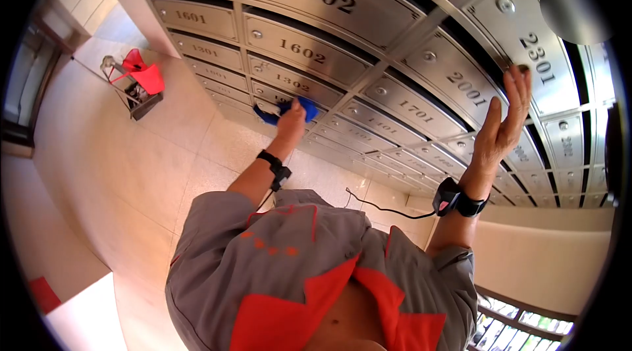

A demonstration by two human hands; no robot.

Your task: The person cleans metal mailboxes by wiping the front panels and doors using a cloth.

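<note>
My left hand (291, 124) is closed on a blue cloth (307, 108), which lies against the lower mailbox doors, just below the door marked 1302 (292, 80). Part of the cloth hangs out to the left of the hand. Over on the right, my right hand (505, 128) is raised with its fingers stretched out and thumb apart, holding nothing. Its fingertips overlap the door marked 2301 (536, 54), beside the door marked 2001 (464, 87); whether they touch the metal I cannot tell. Both wrists wear black straps with small devices.
Metal mailboxes with slots and locks fill the top and right. On the tiled floor (151, 153) at the left stands a dustpan-like container (146, 106) with a red item (149, 76) on it. A black cable (395, 211) runs from the right wrist. A window grille (520, 321) is at bottom right.
</note>
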